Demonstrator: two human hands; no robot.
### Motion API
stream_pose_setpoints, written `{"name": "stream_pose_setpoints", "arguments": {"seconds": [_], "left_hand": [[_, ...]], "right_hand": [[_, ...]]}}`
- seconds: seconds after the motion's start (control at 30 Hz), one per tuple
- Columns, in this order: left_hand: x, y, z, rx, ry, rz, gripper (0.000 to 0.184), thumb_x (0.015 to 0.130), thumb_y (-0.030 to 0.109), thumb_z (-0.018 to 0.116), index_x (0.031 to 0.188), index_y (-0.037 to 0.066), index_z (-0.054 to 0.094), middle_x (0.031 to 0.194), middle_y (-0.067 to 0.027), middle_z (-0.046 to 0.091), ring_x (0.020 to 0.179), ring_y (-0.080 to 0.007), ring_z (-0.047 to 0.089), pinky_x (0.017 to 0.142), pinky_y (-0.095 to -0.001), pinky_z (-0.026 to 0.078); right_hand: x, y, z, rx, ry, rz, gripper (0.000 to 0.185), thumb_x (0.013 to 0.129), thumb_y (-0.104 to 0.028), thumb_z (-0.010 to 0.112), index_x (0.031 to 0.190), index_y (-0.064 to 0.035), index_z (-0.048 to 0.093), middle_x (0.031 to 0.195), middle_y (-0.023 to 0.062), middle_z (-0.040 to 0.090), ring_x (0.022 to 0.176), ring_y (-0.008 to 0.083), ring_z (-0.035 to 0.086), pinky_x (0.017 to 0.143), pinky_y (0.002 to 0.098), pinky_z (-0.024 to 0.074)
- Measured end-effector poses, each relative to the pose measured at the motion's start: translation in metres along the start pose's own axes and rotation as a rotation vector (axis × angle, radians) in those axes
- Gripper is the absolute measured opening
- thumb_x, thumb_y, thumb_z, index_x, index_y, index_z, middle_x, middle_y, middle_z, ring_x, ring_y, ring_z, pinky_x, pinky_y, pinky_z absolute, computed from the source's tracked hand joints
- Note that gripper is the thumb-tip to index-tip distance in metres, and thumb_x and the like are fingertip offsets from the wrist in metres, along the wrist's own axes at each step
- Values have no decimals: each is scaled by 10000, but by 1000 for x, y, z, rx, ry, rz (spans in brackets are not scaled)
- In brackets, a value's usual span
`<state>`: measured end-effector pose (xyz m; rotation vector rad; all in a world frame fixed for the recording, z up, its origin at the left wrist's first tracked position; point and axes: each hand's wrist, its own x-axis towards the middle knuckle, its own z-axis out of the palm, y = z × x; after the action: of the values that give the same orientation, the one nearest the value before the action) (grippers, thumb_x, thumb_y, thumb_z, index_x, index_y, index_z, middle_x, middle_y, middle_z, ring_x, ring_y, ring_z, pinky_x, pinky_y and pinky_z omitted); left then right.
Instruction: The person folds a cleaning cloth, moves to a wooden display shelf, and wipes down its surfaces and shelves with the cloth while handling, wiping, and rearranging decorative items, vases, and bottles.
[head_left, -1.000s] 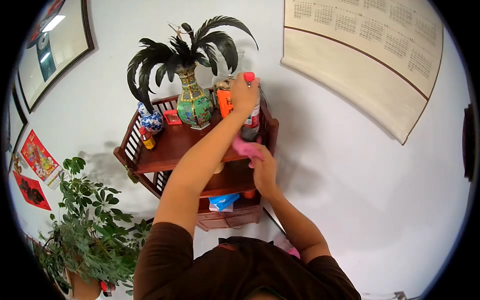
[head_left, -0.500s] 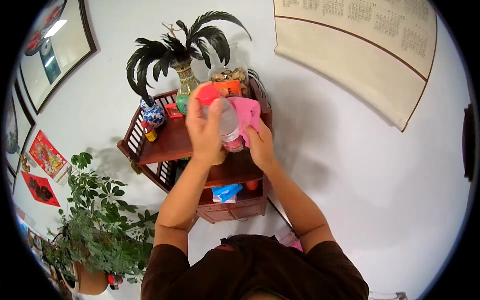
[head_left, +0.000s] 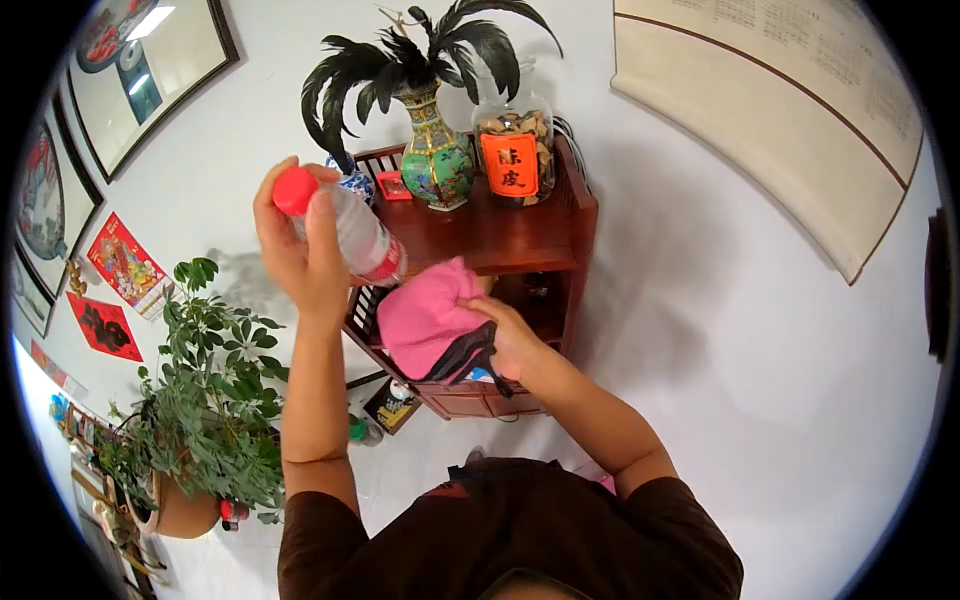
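Observation:
My left hand is closed round the neck of a clear plastic bottle with a red cap, tilted in the air left of the shelf. The bottle's lower end is just above a pink cloth; I cannot tell whether they touch. In my right hand the cloth is pinched at its right side, its dark edge hanging down. Both are held in front of a dark red wooden shelf unit. On its top stand a green patterned vase with black feathers and a glass jar with an orange label.
A small red frame and a blue-and-white vase, partly hidden, stand on the shelf's left side. A leafy potted plant is at lower left. A scroll calendar hangs on the right wall.
The bottle in my left hand has moved left, away from the cloth's earlier place. My right hand has brought the cloth lower, where it now hangs spread wider. The view has shifted.

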<state>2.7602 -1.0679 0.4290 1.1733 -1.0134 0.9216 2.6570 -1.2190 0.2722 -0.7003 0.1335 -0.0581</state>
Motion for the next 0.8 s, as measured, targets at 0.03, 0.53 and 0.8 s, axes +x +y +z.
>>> {"name": "stream_pose_setpoints", "arguments": {"seconds": [0.03,0.53,0.8], "left_hand": [[7,-12,-5,124,-9,86,318,1008,109,536,1296,-19,492,1004,-162,657,915,-186,617,837,-300,497],[-12,-211,-26,179,96,-306,320,972,190,635,1218,-5,573,1004,-98,656,850,-146,607,776,-302,506],[-2,-243,-21,286,124,-252,338,958,234,649,1190,-4,587,943,-162,695,834,-231,654,785,-348,510]], "right_hand": [[-3,-6,6,-42,33,-105,343,929,-227,623,1204,-22,633,1153,84,690,1073,220,653,965,388,508],[122,-57,-40,-2130,242,-606,368,828,-123,596,1180,-172,689,1255,107,614,1287,364,471,1038,523,410],[113,-64,-47,-2297,489,-665,214,774,-131,616,951,-69,719,1051,126,689,1094,313,611,850,462,536]]}}
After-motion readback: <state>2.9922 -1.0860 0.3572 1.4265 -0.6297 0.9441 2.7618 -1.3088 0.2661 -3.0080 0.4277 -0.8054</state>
